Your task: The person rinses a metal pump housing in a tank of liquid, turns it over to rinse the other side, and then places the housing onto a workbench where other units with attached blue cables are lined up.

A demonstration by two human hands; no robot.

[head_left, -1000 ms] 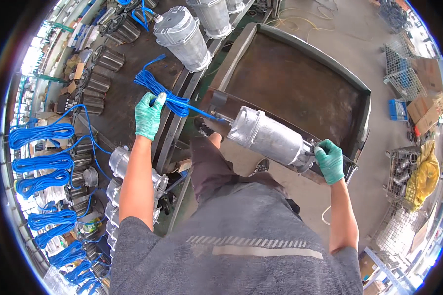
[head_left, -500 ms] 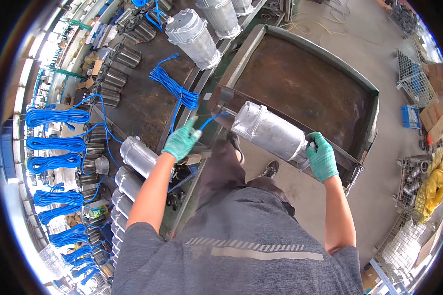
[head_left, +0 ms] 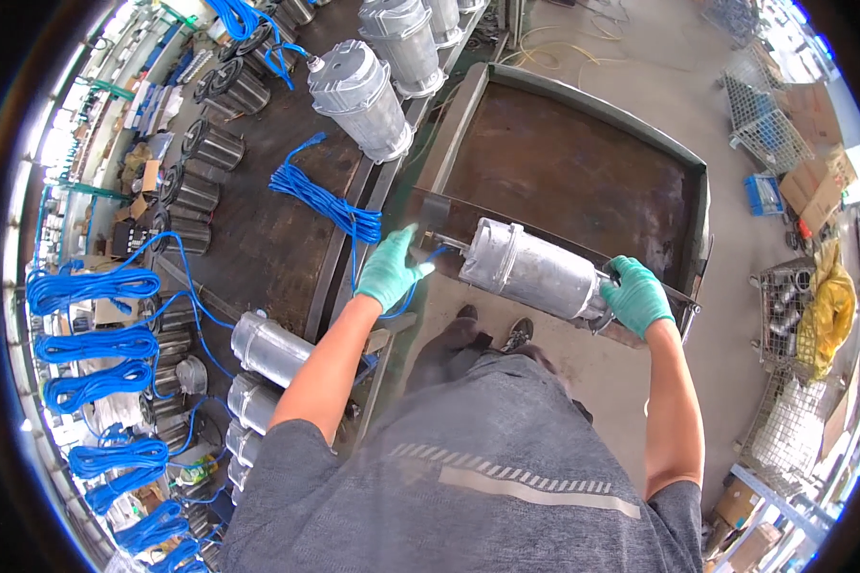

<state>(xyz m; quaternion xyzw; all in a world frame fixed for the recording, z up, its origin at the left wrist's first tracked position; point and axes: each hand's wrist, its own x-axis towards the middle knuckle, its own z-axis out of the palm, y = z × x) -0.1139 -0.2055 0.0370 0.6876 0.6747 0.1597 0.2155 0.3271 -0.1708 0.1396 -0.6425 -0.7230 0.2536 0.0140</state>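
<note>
A silver ribbed metal motor housing (head_left: pixel 530 267) lies on its side along the near edge of the brown tray bench, a thin shaft sticking out of its left end. My right hand (head_left: pixel 637 296), in a green glove, is closed around the fitting at its right end. By the left end, my gloved left hand (head_left: pixel 392 270) is held with fingers and thumb apart, nothing gripped between them. A blue cable (head_left: pixel 437 254) runs from that end, passing behind and below my left hand. The coiled blue cable bundle (head_left: pixel 330 202) rests on the dark table just beyond it.
Upright metal housings (head_left: pixel 361 100) line the dark table's (head_left: pixel 248 210) edge. More housings (head_left: pixel 269 346) and several blue cable coils (head_left: pixel 91 286) are on the left. The tray bench (head_left: pixel 573 162) has a raised rim. Wire cages (head_left: pixel 760 110) and a yellow bag (head_left: pixel 831 315) stand right.
My left hand has moved closer to the housing's shaft end, thumb and fingers still apart. My right hand still holds the other end. The whole view has shifted slightly with my body.
</note>
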